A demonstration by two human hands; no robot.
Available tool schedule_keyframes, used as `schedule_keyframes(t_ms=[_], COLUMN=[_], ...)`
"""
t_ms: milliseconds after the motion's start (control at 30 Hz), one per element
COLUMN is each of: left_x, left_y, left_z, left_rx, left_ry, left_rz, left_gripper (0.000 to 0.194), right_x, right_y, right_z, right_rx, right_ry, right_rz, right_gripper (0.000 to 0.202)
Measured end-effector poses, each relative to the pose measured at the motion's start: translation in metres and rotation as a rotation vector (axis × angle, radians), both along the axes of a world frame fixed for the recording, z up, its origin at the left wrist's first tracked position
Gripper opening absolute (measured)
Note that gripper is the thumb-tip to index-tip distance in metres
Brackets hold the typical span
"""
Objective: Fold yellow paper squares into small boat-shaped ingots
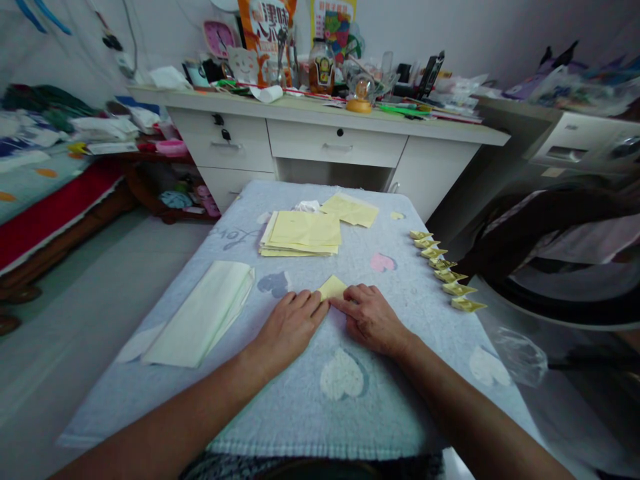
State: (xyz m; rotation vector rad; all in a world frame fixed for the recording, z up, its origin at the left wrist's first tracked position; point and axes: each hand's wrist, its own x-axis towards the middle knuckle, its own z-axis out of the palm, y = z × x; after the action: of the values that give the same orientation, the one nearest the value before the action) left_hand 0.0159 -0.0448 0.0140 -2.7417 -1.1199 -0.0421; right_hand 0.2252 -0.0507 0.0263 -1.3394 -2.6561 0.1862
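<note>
A small folded piece of yellow paper (pixel 333 287) lies on the cloth-covered table, with its pointed corner facing away from me. My left hand (pixel 293 322) rests palm down, its fingers stretched flat over the paper's left side. From the right, my right hand (pixel 375 319) touches the paper's near edge with an outstretched index finger, while its other fingers bend loosely. The two hands almost meet at the fingertips. Beyond them is a stack of yellow paper sheets (pixel 305 230). Several folded yellow paper boats (pixel 450 275) stand in a row along the right edge.
A folded pale sheet (pixel 203 313) lies left of my left hand. Loose yellow sheets (pixel 353 209) and a crumpled white tissue (pixel 307 206) are behind the stack. A cluttered white desk (pixel 340 143) stands beyond the table, a washing machine (pixel 583 143) to the right.
</note>
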Motion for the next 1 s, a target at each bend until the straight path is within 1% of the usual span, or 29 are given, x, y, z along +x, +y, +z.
schedule_keyframes(t_ms=[200,333,500,600,700,833,1000], left_x=[-0.015,-0.022,-0.023,-0.023,-0.023,-0.024,-0.024], left_y=[-0.004,-0.005,-0.008,-0.008,-0.008,-0.008,-0.008], left_z=[0.001,-0.003,-0.010,-0.011,-0.010,-0.009,-0.009], left_rx=[-0.009,-0.034,-0.037,-0.049,-0.049,-0.051,-0.057], left_ry=[0.017,-0.009,-0.063,-0.065,-0.039,-0.018,-0.037], left_rz=[0.058,0.083,0.100,0.110,0.115,0.113,0.111], left_gripper=[0.046,0.044,0.041,0.042,0.045,0.045,0.044], right_x=[-0.003,-0.008,-0.009,0.000,0.016,0.037,0.057], right_y=[-0.003,-0.003,-0.002,-0.004,-0.008,-0.015,-0.018], right_z=[0.003,0.004,0.003,0.004,0.006,0.008,0.006], right_rx=[0.007,0.008,0.008,0.004,-0.005,-0.016,-0.021], right_ry=[-0.065,-0.070,-0.086,-0.093,-0.101,-0.099,-0.109], right_rz=[-0.018,-0.023,-0.017,-0.010,-0.028,-0.094,-0.178], right_gripper=[0.053,0.049,0.054,0.054,0.053,0.050,0.047])
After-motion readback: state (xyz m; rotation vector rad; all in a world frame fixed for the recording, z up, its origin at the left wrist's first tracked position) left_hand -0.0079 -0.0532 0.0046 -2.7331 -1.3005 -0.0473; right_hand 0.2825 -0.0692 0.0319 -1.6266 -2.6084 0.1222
